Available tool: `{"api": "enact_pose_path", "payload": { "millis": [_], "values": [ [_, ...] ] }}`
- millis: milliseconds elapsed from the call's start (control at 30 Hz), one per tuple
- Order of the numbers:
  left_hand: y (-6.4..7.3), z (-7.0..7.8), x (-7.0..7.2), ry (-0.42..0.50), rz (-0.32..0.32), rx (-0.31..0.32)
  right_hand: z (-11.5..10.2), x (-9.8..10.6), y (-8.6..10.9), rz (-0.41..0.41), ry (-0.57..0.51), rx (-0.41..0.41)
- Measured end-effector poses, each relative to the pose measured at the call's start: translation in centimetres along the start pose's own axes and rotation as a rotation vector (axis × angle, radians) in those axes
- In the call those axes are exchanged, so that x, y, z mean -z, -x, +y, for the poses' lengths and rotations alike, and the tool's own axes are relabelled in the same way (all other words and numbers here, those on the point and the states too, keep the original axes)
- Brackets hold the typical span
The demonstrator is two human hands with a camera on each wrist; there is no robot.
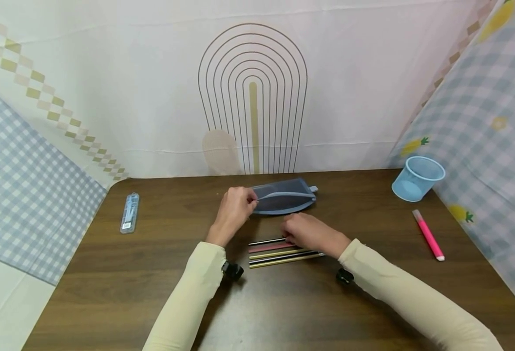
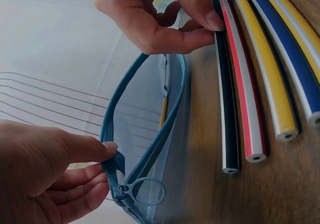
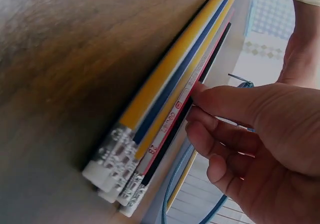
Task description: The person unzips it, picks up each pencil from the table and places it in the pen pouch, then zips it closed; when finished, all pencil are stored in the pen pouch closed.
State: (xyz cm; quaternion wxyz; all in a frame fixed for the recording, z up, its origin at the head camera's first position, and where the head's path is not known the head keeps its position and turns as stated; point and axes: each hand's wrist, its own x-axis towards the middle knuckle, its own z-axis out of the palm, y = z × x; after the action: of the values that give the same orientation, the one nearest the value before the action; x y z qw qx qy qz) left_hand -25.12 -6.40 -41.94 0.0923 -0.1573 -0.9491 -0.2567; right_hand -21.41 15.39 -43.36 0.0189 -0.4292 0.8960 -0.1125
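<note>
My left hand [image 1: 235,209] pinches the zipped edge of a see-through blue pencil pouch [image 1: 279,187] at its left end. The pouch's mouth gapes, with a ring zipper pull [image 2: 150,191] near my left fingers and a thin yellow stick [image 2: 163,111] showing inside. In front of it lie several striped pencils side by side: black [image 2: 227,114], red and white [image 2: 245,91], yellow [image 2: 267,81], blue [image 2: 287,54] and another yellow [image 2: 300,21]. My right hand [image 1: 310,232] pinches the black pencil, nearest the pouch, between thumb and forefinger. White erasers [image 3: 100,176] cap the pencils' right ends.
At the far left of the wooden table [image 1: 143,292] lies a slim clear-blue case [image 1: 129,213]. A light blue cup [image 1: 417,179] stands at the back right, with a pink marker [image 1: 429,236] in front of it. Patterned cloth [image 1: 165,97] hangs behind and at both sides.
</note>
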Motion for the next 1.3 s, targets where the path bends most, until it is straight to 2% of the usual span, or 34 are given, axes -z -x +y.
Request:
{"api": "enact_pose_path", "payload": {
  "millis": [200,400,533,667,800,1100,1200,1300],
  "values": [
    [0.0,0.0,-0.1,0.008,0.003,0.000,0.3,0.1,-0.1,-0.009,0.048,0.024],
    [0.0,-0.1,-0.1,0.007,-0.001,0.005,0.5,0.3,-0.3,-0.062,0.024,0.043],
    [-0.1,-0.1,0.0,0.009,0.006,-0.006,0.3,0.8,-0.2,-0.086,-0.017,0.031],
    [-0.3,-0.1,0.2,0.007,0.017,-0.016,0.1,1.2,-0.4,-0.142,-0.064,0.016],
    [-0.2,0.0,0.2,0.012,0.002,-0.013,0.0,1.0,-0.7,-0.171,-0.044,0.019],
    [-0.2,0.2,0.2,0.003,-0.003,-0.003,0.5,0.8,-0.9,-0.097,0.089,0.090],
    [-0.2,0.3,0.2,0.007,-0.014,-0.001,0.9,1.5,-0.6,-0.111,0.011,0.050],
    [-0.2,0.2,0.2,0.002,-0.005,0.000,1.4,3.1,-0.3,-0.144,-0.219,-0.012]
  ]
}}
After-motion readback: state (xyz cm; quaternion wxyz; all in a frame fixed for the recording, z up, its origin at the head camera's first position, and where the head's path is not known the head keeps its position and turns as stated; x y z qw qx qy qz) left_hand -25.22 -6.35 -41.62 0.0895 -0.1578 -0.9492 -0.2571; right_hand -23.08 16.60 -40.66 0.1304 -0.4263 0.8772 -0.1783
